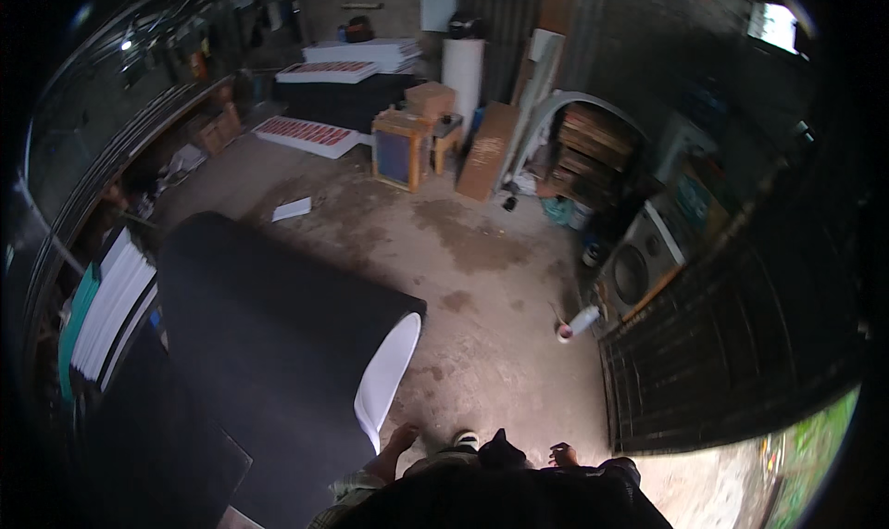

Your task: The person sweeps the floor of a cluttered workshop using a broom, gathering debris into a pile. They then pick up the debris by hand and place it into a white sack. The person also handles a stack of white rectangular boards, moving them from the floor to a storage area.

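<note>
Just left of the person's legs, a large black sheet (269, 316) lies on the floor (491, 316), curled over on itself so that its white underside (391, 371) shows at the right-hand opening. The left hand (401, 438) is close beside the lower end of that white edge; whether it touches it, and how its fingers are set, I cannot tell. The right hand (561, 454) is well apart from the sheet, held out over the floor with its fingers loosely bent and parted. Between the hands, a shoe (465, 439) shows.

Left of the black sheet, a stack of white sheets (116, 307) leans next to a green one (78, 330). Beyond its far end lies a small white piece (293, 209). Across the floor to the right, a white bottle (585, 320) is just beside a roll of tape (564, 333), near a pale box with a round dark cone (639, 265) and a dark ribbed door (732, 334). Farther back are a wooden frame (396, 149), a cardboard box (431, 100), a leaning brown board (488, 149) and white panels with red print (310, 134).
</note>
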Demonstrator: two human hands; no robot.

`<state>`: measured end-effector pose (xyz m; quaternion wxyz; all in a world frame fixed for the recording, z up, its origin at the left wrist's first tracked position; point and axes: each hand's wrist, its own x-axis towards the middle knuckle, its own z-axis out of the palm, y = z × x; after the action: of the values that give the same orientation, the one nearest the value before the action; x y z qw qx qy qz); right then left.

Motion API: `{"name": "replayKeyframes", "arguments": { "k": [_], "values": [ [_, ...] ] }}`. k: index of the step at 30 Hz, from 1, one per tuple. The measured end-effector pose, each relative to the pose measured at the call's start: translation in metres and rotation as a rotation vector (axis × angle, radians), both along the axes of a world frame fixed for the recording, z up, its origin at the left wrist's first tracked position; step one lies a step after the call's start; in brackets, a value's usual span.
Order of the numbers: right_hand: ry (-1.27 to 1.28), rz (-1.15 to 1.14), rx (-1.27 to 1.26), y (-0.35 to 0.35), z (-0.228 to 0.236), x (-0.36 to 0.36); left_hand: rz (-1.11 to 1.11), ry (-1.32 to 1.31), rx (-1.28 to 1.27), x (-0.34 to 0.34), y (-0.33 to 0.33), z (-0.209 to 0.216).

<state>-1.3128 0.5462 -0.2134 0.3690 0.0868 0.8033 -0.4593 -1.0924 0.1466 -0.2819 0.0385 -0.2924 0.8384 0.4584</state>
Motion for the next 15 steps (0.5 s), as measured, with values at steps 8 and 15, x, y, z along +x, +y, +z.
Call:
{"name": "replayKeyframes", "arguments": {
  "k": [8, 15],
  "values": [
    [-0.069, 0.075, -0.014, -0.119, -0.03, -0.22, 0.157, 0.239, 0.083, -0.227, -0.091, 0.064],
    [-0.555, 0.304, -0.408, -0.282, -0.089, -0.485, 0.49, -0.006, 0.192, -0.3, -0.171, 0.014]
  ]
}}
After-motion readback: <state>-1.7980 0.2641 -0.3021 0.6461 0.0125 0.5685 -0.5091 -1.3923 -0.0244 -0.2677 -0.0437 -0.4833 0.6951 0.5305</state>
